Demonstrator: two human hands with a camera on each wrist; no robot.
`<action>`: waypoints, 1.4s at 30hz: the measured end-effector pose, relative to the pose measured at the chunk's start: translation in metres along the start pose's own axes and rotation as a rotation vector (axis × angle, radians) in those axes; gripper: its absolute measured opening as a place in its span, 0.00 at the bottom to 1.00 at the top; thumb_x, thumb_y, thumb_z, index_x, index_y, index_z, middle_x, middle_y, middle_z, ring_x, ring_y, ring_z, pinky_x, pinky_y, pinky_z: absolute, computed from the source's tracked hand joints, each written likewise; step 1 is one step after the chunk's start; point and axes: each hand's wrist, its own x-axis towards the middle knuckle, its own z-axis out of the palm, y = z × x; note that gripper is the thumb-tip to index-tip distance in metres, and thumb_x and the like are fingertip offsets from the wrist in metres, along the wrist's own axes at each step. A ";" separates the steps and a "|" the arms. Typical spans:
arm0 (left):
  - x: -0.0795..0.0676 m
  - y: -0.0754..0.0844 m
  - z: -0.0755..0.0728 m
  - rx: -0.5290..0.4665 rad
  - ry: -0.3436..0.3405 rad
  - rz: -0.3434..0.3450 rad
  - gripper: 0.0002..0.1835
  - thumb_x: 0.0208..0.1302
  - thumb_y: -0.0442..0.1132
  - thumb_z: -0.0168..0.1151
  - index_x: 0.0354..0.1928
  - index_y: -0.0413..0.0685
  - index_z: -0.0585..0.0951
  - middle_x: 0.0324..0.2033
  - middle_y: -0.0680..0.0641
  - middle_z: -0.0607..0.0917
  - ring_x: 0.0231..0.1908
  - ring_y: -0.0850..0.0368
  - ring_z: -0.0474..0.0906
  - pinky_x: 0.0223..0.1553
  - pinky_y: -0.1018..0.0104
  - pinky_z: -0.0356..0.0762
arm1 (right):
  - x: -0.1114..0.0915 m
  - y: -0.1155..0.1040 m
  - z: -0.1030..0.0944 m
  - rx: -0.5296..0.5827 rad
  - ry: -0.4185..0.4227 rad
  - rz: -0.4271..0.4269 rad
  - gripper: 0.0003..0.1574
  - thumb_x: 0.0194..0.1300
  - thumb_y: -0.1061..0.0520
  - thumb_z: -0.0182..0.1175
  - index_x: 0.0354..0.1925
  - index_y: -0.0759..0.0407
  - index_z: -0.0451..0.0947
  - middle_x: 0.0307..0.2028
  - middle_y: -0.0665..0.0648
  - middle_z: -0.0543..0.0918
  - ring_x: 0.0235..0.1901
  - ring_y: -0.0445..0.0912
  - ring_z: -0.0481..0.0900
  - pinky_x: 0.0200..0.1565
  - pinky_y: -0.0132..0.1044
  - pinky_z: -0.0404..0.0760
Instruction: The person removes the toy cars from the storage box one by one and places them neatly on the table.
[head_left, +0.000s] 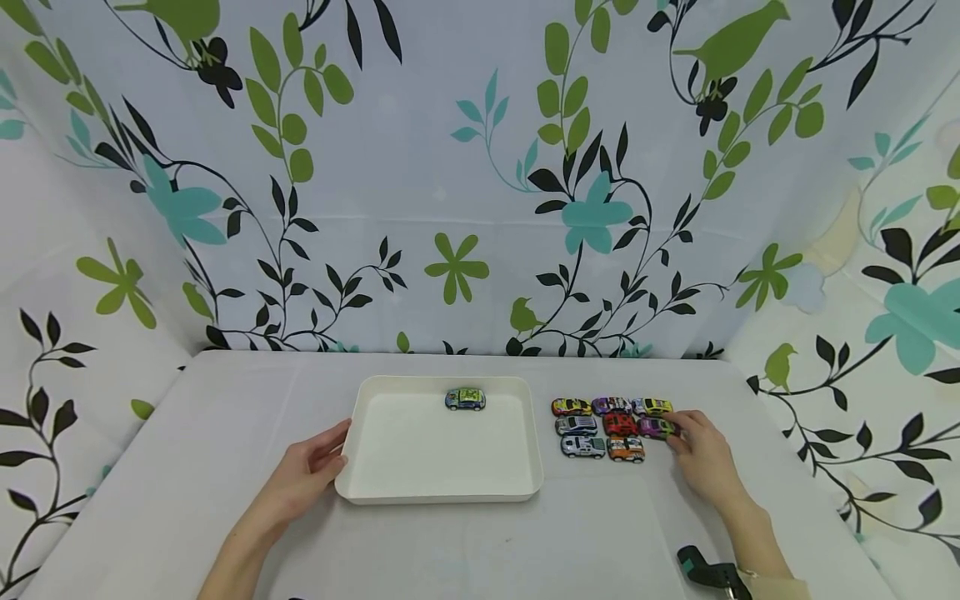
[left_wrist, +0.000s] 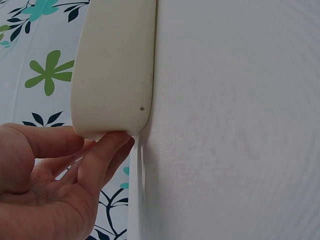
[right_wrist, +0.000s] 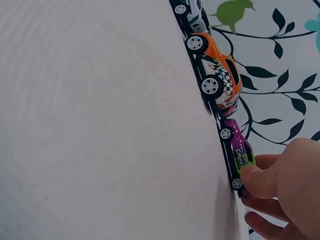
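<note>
A shallow white tray [head_left: 442, 442] lies on the table, with a green and blue toy car [head_left: 465, 399] inside near its far wall. My left hand [head_left: 311, 467] holds the tray's left end; in the left wrist view the thumb and fingers grip the tray's corner [left_wrist: 112, 107]. On the right, my right hand [head_left: 703, 454] pinches a purple and green toy car [right_wrist: 240, 152] between thumb and fingers. That car stands at the right end of the middle row of a toy car group. Beside it are a red car [head_left: 620, 424] and an orange and white car [right_wrist: 217, 75].
The group right of the tray also has a yellow and red car [head_left: 572, 407], a purple and white car [head_left: 611, 405], a yellow car [head_left: 652, 407] and silver cars [head_left: 582, 447]. Patterned cloth [head_left: 450, 167] hangs behind the white table [head_left: 480, 550] and at both sides.
</note>
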 end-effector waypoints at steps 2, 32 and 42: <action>0.000 0.000 0.000 0.000 -0.002 -0.001 0.31 0.73 0.28 0.53 0.75 0.34 0.59 0.72 0.31 0.63 0.69 0.35 0.66 0.59 0.63 0.79 | -0.001 -0.002 -0.001 -0.001 0.016 -0.001 0.20 0.64 0.71 0.60 0.55 0.70 0.77 0.52 0.71 0.78 0.53 0.68 0.76 0.54 0.66 0.76; 0.005 -0.003 0.000 -0.007 0.002 0.017 0.30 0.73 0.27 0.53 0.74 0.31 0.59 0.70 0.28 0.64 0.68 0.33 0.66 0.57 0.62 0.81 | 0.059 -0.212 0.070 0.171 -0.249 -0.277 0.27 0.66 0.54 0.67 0.61 0.61 0.77 0.59 0.58 0.80 0.62 0.56 0.75 0.63 0.53 0.77; 0.002 -0.004 0.000 -0.039 0.005 0.015 0.30 0.73 0.27 0.52 0.74 0.31 0.60 0.70 0.27 0.64 0.67 0.33 0.68 0.55 0.60 0.82 | 0.075 -0.224 0.102 0.078 -0.354 -0.375 0.28 0.65 0.57 0.67 0.61 0.62 0.77 0.61 0.61 0.79 0.64 0.59 0.73 0.69 0.57 0.66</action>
